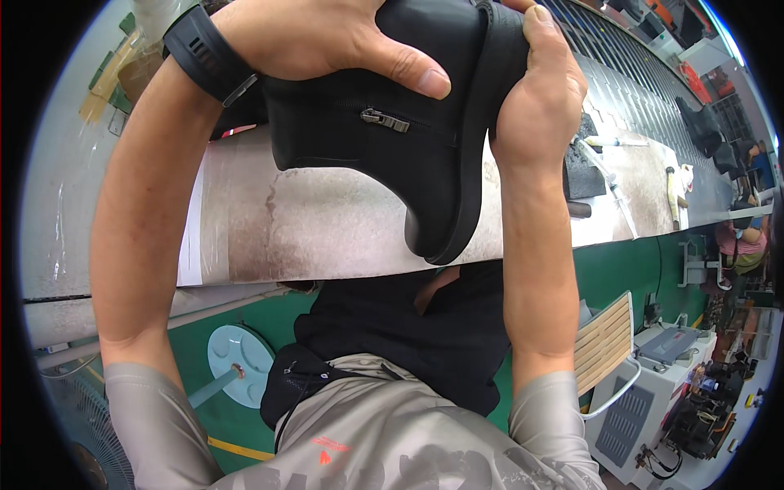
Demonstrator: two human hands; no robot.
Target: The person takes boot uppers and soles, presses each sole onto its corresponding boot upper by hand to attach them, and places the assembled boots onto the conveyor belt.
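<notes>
A black ankle boot [408, 139] with a side zipper and a thick black sole is held up in front of me, sole facing right. My left hand [327, 37] grips the upper from the top left, thumb lying across the leather above the zip pull. My right hand [539, 90] clasps the sole edge, fingers wrapped over its rim. A black band sits on my left wrist [208, 53]. The boot hangs above a worn grey conveyor belt [327, 229].
Further boots [698, 122] and a black piece [584, 167] lie along the belt to the right with tools [608, 184]. A seated person [739, 241] works at the far right. A wooden-slat chair [604, 339], grey machines [653, 392] and a round pale stool [237, 355] stand on the green floor.
</notes>
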